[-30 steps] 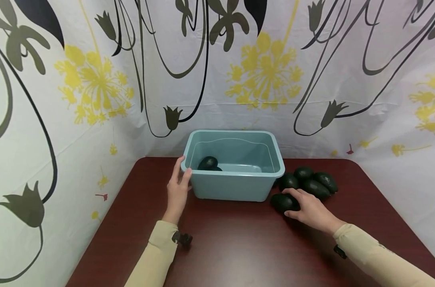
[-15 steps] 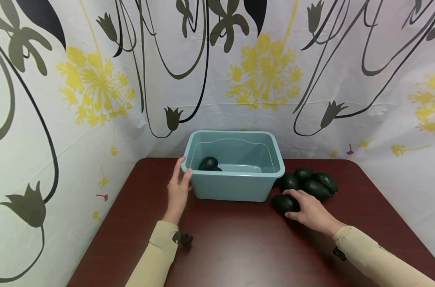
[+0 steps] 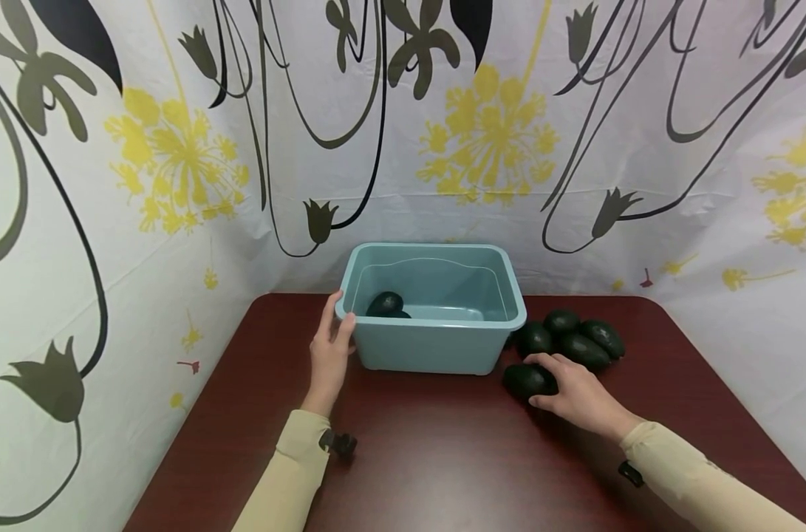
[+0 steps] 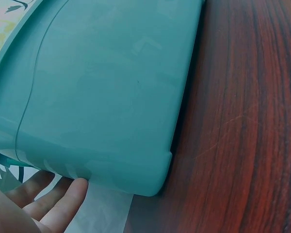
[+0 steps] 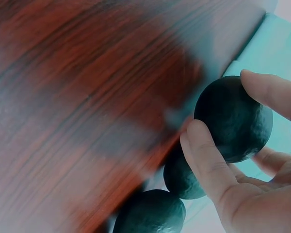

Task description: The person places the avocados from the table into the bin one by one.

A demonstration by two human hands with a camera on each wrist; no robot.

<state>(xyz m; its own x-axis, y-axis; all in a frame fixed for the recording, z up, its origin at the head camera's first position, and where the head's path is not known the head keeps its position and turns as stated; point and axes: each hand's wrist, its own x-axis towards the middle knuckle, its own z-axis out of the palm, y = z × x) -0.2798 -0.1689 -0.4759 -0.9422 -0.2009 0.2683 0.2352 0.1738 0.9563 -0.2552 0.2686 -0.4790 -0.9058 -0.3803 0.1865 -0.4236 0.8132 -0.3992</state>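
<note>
In the head view, my right hand (image 3: 578, 391) grips a dark green avocado (image 3: 526, 380) low over the table, right of the bin's front corner. The right wrist view shows thumb and fingers round this avocado (image 5: 233, 119), with further avocados (image 5: 150, 213) close below it. A light blue plastic bin (image 3: 429, 347) stands upright at the table's back. My left hand (image 3: 328, 358) rests against its front left corner, fingers fairly straight. In the left wrist view those fingers (image 4: 70, 199) touch the bin's outer wall (image 4: 111, 97). Inside the bin lies an avocado (image 3: 386, 303), with part of another beside it.
Several avocados (image 3: 582, 349) lie bunched right of the bin, one partly hidden behind its corner. The dark red-brown table (image 3: 436, 451) extends in front. A patterned white cloth (image 3: 403, 185) hangs behind and at both sides.
Almost nothing differs. The right hand and its avocado appear very slightly lower in the head view; the left hand stays at the bin's corner.
</note>
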